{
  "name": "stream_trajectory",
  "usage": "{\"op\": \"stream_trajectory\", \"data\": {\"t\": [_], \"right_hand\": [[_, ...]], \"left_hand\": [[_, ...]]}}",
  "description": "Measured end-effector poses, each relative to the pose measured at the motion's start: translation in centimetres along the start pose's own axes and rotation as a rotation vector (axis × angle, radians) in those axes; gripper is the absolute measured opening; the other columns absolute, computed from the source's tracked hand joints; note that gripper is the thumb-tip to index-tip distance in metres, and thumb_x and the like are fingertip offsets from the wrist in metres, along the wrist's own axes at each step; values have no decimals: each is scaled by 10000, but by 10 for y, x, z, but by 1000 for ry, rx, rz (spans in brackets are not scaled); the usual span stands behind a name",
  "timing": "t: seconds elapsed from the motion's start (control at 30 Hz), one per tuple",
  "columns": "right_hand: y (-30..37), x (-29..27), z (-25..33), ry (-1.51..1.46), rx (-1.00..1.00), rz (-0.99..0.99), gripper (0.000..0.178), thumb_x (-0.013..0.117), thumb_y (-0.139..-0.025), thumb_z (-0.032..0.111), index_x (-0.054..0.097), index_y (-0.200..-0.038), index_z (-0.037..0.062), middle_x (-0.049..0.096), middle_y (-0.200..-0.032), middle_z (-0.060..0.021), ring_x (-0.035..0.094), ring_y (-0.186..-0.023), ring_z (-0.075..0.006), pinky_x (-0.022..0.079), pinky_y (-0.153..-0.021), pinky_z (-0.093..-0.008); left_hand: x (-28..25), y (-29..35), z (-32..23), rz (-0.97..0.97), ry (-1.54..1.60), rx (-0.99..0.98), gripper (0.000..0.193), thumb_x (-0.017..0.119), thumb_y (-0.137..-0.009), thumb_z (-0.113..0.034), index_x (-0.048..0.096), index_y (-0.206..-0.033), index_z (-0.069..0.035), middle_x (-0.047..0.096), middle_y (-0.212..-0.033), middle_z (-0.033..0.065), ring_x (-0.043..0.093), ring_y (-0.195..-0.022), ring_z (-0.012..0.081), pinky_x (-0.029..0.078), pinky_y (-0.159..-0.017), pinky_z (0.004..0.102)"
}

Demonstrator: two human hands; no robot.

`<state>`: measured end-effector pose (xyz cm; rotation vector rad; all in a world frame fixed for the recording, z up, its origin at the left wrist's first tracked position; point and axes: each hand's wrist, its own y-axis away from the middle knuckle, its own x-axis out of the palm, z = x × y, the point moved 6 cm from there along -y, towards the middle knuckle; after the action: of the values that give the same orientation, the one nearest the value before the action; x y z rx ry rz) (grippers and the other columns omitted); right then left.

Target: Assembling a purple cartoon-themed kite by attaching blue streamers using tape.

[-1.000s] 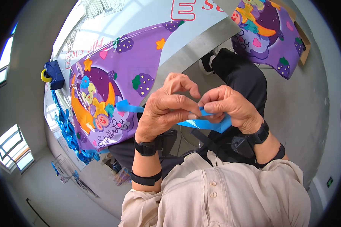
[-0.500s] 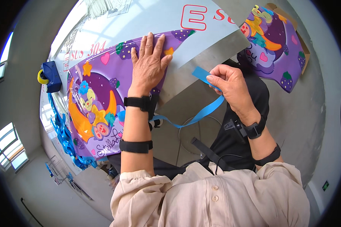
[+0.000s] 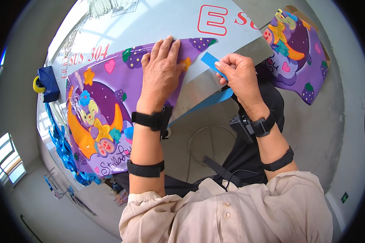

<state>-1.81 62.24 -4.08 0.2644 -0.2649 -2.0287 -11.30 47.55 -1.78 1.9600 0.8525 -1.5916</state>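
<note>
Since 0.5 s ago, the right hand (image 3: 241, 77) has brought the tip of the blue ribbon (image 3: 213, 63) nearer to the purple cartoon-printed plastic sheet (image 3: 109, 97). Its thumb and index finger pinch the ribbon, whose tip juts out over the white-topped table (image 3: 158, 22), just beside the sheet. Left hand (image 3: 160, 75) lies palm down on the sheet, fingers extended, gripping nothing. Slack ribbon hangs below the right hand.
</note>
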Motion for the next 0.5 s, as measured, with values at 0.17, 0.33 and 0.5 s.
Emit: {"op": "stream_trajectory", "data": {"t": [0.17, 0.33, 0.5], "right_hand": [[-1, 3, 0, 0, 62, -38, 119, 621, -818, 98, 607, -740, 9, 595, -601, -27, 527, -473, -35, 365, -410, -160], [-5, 8, 1, 6, 110, -57, 123, 616, -815, 90, 607, -729, 3, 597, -580, -38, 530, -447, -42, 358, -392, -162], [-9, 16, 4, 24, 118, -54, 189, 596, -797, 55, 577, -638, -44, 585, -558, -73, 546, -432, -87, 439, -406, -208]], "left_hand": [[0, 19, -8, -139, 112, 1, 528, 625, -779, -98, 455, -1278, -70, 416, -1334, 122, 357, -1258, 293, 266, -1032, 465], [-3, 26, -12, -150, 218, -3, 479, 593, -779, -16, 488, -1242, -74, 444, -1278, 139, 391, -1231, 311, 273, -1036, 472], [1, 31, -23, -110, 131, 12, 472, 562, -777, 20, 521, -1221, -133, 449, -1263, 138, 409, -1219, 314, 259, -1037, 502]]}}
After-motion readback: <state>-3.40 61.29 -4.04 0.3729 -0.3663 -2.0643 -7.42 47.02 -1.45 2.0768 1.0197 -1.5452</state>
